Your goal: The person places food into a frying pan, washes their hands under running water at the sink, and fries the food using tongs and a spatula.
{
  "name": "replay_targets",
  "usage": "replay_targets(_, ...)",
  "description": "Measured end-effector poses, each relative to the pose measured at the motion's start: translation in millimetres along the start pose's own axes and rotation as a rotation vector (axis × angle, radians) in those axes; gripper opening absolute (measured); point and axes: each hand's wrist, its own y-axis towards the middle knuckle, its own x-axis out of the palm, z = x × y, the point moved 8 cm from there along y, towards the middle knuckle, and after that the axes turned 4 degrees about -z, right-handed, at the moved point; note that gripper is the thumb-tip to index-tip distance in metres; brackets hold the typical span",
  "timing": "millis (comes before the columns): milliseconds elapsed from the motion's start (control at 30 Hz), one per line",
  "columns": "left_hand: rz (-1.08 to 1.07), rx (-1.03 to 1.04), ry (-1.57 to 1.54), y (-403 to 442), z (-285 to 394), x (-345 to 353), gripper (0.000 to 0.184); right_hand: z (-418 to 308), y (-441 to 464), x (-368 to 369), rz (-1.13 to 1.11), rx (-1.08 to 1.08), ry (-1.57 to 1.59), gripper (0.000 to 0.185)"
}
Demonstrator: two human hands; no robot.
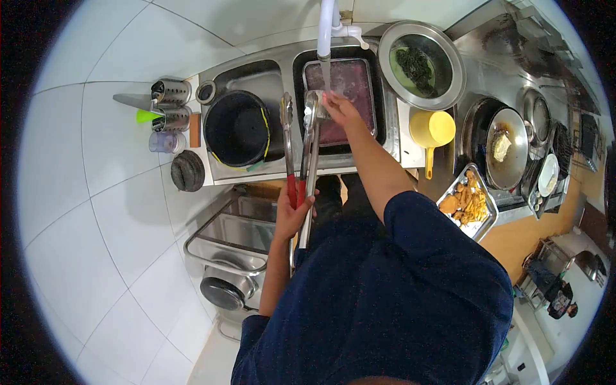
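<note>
My left hand (294, 215) is wrapped round the red handles of metal tongs (288, 135), which point up over the divider between the two sinks. Beside them it also holds further long metal utensils. Close to the upper end of these, my right hand (340, 109) is closed at the stream of water below the white faucet (325, 32). Whatever is between its fingers is too small to make out. Under it, a tray of reddish water (351, 83) lies in the right sink.
A black bucket (236, 128) stands in the left sink. Right of the sinks are a metal bowl (451, 80) with dark greens, a yellow dipper (441, 127), a tray of fried food (470, 203) and a pan (518, 154). A knife (133, 101) juts out at left. A person (562, 300) is far right.
</note>
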Motion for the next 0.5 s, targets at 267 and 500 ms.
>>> replay_targets(267, 0.006, -0.006, -0.013, 1.0, 4.0, -1.2, 0.048, 7.6, 33.4, -24.0, -0.1, -0.109, -0.418, 0.026)
replay_targets(500, 0.001, -0.019, -0.016, 2.2, 4.3, -3.0, 0.05, 5.1, 46.7, -29.7, 0.321, -0.008, -0.487, 0.014)
